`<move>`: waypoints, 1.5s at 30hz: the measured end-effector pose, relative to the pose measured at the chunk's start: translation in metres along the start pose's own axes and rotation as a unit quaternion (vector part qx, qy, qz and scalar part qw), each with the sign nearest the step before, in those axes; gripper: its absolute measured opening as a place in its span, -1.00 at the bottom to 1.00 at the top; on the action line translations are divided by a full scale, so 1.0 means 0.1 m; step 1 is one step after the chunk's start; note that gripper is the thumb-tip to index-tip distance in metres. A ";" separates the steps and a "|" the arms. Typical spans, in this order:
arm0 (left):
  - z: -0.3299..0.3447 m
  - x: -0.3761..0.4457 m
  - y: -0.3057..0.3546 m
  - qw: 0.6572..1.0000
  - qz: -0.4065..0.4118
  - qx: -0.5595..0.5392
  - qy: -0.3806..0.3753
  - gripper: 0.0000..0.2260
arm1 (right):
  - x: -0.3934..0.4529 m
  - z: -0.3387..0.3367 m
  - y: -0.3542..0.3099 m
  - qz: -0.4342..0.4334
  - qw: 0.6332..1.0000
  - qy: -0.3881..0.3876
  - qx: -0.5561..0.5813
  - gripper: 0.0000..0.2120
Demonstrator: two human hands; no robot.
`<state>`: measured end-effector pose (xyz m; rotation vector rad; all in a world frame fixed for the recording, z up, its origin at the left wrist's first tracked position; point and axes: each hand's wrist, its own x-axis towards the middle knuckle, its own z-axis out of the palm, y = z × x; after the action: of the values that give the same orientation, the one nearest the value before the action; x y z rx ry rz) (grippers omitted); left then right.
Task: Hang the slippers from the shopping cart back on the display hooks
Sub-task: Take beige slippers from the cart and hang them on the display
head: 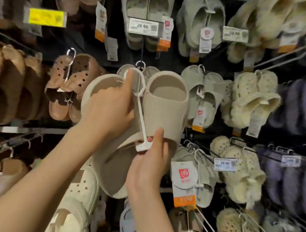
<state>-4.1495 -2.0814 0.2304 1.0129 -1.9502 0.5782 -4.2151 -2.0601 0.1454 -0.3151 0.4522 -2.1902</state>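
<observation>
- You hold the beige slippers (161,105) up against the middle of the display wall (173,61), both shoes joined on one white plastic hanger (139,112).
- Left hand (109,109): fingers curled round the left shoe and the upper hanger stem, index finger (128,78) stretched up along the hanger's loop.
- Right hand (148,165): fingers and thumb pinching the hanger's bottom clip, palm under the right shoe's sole.
- The hanger's top loop sits just below the ringed end of a display hook (140,64); whether it is threaded on, you cannot tell. Judged: not yet hung.
- Risk: the loop misses the hook tip and slides off, because the tip is small and partly hidden behind the slippers.
- Risk: letting go too soon drops the pair; the weight hangs well below the loop, so it may swing.
- Risk: the pair knocks the grey-green slippers (202,94) just beside it on the right, or snags their tag (198,119).
</observation>
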 end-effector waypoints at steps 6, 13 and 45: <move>0.10 0.27 -0.17 0.994 0.090 -0.055 0.017 -0.45 | 0.07 0.13 -0.02 0.009 0.998 -0.052 -0.027 -0.74; 0.55 0.43 -0.33 0.992 0.112 -0.006 0.057 -0.43 | 0.45 0.41 -0.12 -0.031 0.998 -0.033 -0.047 -0.69; 1.39 2.34 -1.17 0.977 0.131 0.023 -0.166 -0.47 | 2.33 1.65 0.31 0.013 0.993 -0.013 -0.116 -0.84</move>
<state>-4.1932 -2.3466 0.3543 0.9320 -2.4013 0.6324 -4.2720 -2.2973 0.2966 -0.4598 0.6942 -2.1090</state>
